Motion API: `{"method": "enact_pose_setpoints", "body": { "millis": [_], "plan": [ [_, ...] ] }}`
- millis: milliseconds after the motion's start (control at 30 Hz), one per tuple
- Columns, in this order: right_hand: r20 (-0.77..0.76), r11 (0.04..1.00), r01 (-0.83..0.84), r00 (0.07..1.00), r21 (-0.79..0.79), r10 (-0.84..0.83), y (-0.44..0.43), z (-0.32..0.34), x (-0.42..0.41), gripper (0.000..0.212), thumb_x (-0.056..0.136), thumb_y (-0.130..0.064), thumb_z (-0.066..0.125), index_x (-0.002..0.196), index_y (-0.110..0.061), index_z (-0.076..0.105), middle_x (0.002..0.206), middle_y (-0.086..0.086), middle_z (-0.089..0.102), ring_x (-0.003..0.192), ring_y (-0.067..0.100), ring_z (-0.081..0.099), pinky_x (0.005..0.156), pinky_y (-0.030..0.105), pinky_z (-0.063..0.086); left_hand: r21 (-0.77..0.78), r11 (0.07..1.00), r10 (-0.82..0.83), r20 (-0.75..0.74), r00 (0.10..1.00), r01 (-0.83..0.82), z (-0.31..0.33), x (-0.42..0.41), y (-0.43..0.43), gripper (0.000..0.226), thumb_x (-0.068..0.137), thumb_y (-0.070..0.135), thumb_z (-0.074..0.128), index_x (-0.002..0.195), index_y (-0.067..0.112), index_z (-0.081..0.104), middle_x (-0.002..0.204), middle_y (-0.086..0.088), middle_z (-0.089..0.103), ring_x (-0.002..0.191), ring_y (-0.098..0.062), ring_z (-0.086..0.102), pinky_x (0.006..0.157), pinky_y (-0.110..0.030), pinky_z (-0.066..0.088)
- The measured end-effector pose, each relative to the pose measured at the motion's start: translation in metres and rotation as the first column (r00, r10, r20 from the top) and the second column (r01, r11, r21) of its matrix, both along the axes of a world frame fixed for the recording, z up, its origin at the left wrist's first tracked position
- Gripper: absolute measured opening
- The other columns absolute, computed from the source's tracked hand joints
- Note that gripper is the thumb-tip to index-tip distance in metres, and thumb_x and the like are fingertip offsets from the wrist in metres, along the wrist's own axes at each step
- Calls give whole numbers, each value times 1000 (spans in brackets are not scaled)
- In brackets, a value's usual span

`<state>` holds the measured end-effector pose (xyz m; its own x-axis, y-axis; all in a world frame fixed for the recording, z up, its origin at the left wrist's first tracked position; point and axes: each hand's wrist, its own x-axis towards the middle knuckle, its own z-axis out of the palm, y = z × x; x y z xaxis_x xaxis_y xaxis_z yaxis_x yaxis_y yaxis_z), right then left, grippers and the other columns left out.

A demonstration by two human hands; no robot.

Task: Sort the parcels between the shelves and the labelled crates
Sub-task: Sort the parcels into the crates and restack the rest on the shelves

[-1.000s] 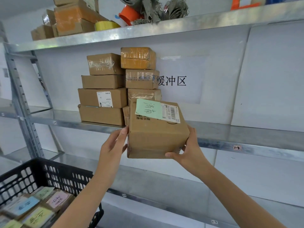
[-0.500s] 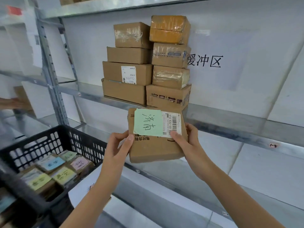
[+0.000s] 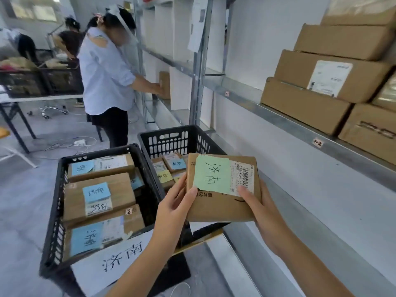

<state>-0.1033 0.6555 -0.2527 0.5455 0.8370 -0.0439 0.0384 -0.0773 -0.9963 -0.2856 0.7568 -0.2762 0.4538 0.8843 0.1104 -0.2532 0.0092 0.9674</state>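
Step in hand: carry and match. The parcel [image 3: 222,202] is in the air between both hands, face up to the camera, below shelf [image 3: 289,123] level and well clear of it, hanging over the near right corner of the back crate [image 3: 171,136]. The left hand [image 3: 173,209] grips the left edge, thumb on the front face by the corner of the green note [image 3: 211,175], fingers behind. The right hand [image 3: 261,211] grips the lower right, thumb on the barcode label [image 3: 243,179], fingers wrapped behind. The grip looks firm on both sides, with the parcel tilted slightly. The green note reads 济南, and the paper sign [image 3: 120,256] on the front crate [image 3: 52,221] reads the same, so that crate is probably the target, not the shelf and not the back crate. The drop is not yet done. The next move calls for a shift left and down, then laying the parcel flat. The front crate already holds three parcels with blue notes [image 3: 96,192] across its top layer and looks close to full, so the parcel will likely have to sit on top of those; it should go down level so it does not slide toward the rim. The stacked boxes [image 3: 321,86] on the shelf are out of the path. Another person [image 3: 105,71] works at the far shelving, well apart, no interference.
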Motion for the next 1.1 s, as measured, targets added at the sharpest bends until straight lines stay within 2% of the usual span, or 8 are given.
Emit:
{"method": "enact_pose_setpoints", "body": {
  "millis": [67,233,367,500,633,800,967,1100],
  "plan": [
    [2,997,-75,997,-33,76,30,-2,-10,66,72,-66,67,133,-59,41,128,-25,61,124,4,54,107,37,44,-14,998,59,-13,998,-59,-1,-18,16,56,82,56,70,135,48,55,121,27,66,107,7,61,76,-8,50],
    [-15,973,-221,975,-69,220,101,-6,-43,49,70,-69,68,113,-75,45,119,-32,63,107,-8,60,90,24,47,-52,972,227,-24,974,-228,-3,-61,57,60,78,56,72,135,45,57,118,25,68,103,8,63,74,-8,51],
    [-41,948,-303,953,-96,300,155,-12,-69,61,64,-72,72,120,-69,46,116,-32,64,116,3,58,103,38,47,-92,939,326,-55,944,-330,-10,-94,90,60,76,55,68,134,42,59,114,22,71,100,6,66,70,-8,52],
    [-71,919,-369,929,-137,362,204,-19,-96,47,69,-66,71,110,-71,47,109,-35,65,115,2,58,100,31,46,-119,910,389,-84,917,-397,-18,-124,122,53,78,57,67,130,49,59,113,20,72,98,3,67,68,-9,52],
    [-99,902,-398,917,-166,386,242,-24,-119,67,62,-69,70,123,-62,43,112,-33,64,111,-2,57,88,22,46,-156,880,437,-101,894,-448,-24,-144,151,54,73,60,68,126,53,61,103,24,72,90,5,69,61,-10,53],
    [-157,874,-440,896,-204,414,290,-36,-136,57,85,-53,70,134,-54,42,122,-21,66,116,9,61,107,40,45,-145,876,439,-154,885,-460,-30,-162,190,55,76,60,65,129,49,60,109,21,72,97,1,69,69,-13,54],
    [-177,869,-455,887,-193,426,338,-41,-145,55,91,-47,66,140,-46,43,115,-21,68,110,8,63,104,40,49,-150,863,455,-187,871,-483,-27,-169,230,50,83,52,65,131,44,60,113,14,73,101,-5,70,79,-23,57],
    [-202,834,-519,851,-189,484,372,-44,-155,55,94,-47,62,143,-47,38,124,-18,64,112,8,61,99,36,50,-125,816,526,-246,814,-565,-27,-175,261,40,91,49,61,131,42,61,113,11,74,102,-13,71,81,-32,60]
  ]
}}
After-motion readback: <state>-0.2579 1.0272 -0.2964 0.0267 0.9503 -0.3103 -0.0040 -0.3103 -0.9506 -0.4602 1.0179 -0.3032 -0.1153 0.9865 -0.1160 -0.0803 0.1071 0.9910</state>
